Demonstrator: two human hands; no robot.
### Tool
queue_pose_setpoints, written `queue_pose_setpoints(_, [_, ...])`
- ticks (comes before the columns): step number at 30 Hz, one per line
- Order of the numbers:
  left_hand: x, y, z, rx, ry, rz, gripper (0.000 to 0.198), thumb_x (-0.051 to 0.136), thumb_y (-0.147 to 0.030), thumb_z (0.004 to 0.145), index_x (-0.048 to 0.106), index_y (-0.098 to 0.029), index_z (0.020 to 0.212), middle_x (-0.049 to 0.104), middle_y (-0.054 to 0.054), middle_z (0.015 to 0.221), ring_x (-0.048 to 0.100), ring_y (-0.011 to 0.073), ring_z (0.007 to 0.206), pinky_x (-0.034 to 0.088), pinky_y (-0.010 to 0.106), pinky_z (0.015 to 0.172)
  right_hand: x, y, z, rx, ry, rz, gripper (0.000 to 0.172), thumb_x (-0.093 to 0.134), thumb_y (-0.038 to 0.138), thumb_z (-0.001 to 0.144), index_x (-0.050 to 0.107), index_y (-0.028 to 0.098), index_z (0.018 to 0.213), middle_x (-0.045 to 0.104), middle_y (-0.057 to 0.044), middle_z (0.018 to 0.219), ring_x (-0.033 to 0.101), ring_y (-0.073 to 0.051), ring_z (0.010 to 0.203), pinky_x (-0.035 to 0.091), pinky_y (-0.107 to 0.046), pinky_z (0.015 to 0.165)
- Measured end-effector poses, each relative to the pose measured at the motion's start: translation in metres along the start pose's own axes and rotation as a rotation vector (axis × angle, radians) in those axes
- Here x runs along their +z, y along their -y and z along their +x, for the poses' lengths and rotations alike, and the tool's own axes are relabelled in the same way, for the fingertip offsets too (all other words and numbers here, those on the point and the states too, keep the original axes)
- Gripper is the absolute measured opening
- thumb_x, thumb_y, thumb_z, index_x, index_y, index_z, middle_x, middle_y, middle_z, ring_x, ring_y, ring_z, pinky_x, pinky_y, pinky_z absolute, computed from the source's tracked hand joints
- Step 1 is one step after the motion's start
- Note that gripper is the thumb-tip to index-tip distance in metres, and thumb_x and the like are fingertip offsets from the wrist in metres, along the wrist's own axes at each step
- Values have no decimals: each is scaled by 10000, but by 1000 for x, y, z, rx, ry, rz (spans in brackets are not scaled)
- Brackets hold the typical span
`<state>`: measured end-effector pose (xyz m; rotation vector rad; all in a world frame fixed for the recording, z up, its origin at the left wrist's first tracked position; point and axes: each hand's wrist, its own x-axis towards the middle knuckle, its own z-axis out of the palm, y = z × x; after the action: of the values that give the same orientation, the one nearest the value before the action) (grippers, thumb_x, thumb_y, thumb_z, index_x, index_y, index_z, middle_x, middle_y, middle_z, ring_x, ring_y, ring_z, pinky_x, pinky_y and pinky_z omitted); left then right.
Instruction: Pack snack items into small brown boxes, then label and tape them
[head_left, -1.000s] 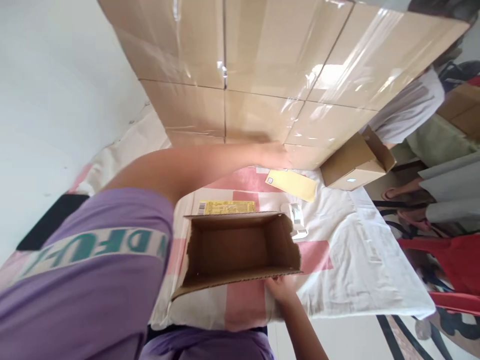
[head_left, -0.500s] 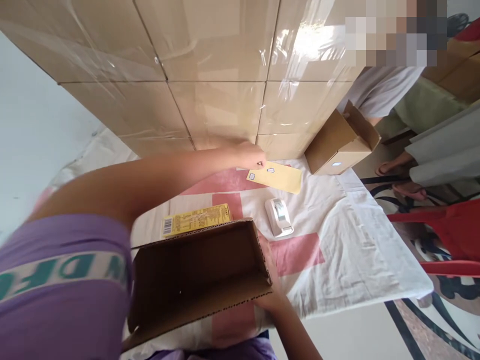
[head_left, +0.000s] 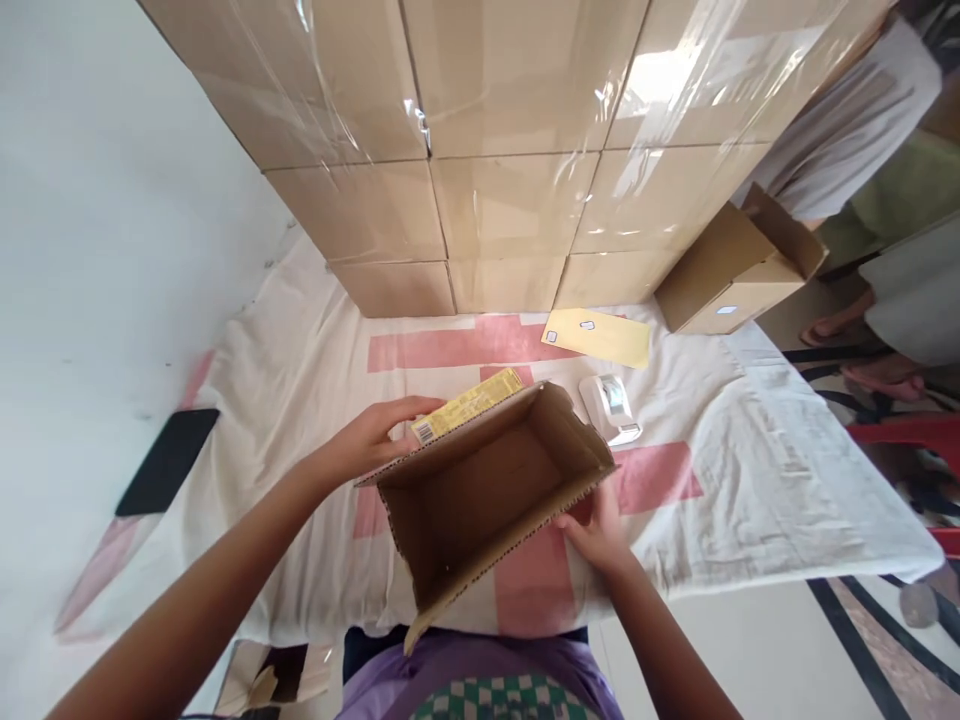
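An empty brown cardboard box [head_left: 480, 500] sits tilted in front of me, its open side facing up toward me. My right hand [head_left: 601, 530] grips its right end from below, fingers partly hidden behind the wall. Behind the box's far edge lies a yellow printed carton [head_left: 469, 403] with a barcode. My left hand [head_left: 386, 432] is closed around the carton's left end, thumb close to the box's edge. Beyond the box's right corner stands a white tape dispenser [head_left: 610, 408]. Farther back, a yellow sheet [head_left: 607, 338] bears two small labels.
Stacked taped cartons [head_left: 506, 210] form a wall at the back. An open cardboard box [head_left: 739, 270] stands at the right, beside a person in a light shirt [head_left: 847, 120]. A black flat object [head_left: 169, 462] lies at the left. The cloth-covered table [head_left: 780, 480] ends at the right.
My left hand has drawn back from the yellow sheet to the yellow carton. The cardboard box has turned and tilted, still in my right hand. The view has shifted.
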<state>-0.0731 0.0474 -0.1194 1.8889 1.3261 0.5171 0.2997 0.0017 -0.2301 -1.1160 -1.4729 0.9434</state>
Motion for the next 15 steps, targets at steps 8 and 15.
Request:
queue_pose_setpoints(8, [39, 9, -10, 58, -199, -73, 1060, 797, -453, 815, 179, -402, 1675, 308, 90, 1732, 510, 341, 1480, 436, 522, 1217, 6, 2, 1, -100, -42, -16, 708, 878, 519, 746, 608, 249, 1341, 674, -149, 1335, 646, -334, 1292, 532, -532, 1115])
queue_pose_setpoints(15, [50, 10, 22, -37, -488, -245, 492, 720, -450, 850, 638, -285, 1305, 574, 107, 1527, 643, 295, 1309, 608, 440, 980, -11, 30, 14, -90, -56, 124, 476, 693, 733, 835, 708, 258, 857, 653, -138, 1454, 544, -402, 1429, 484, -607, 1145])
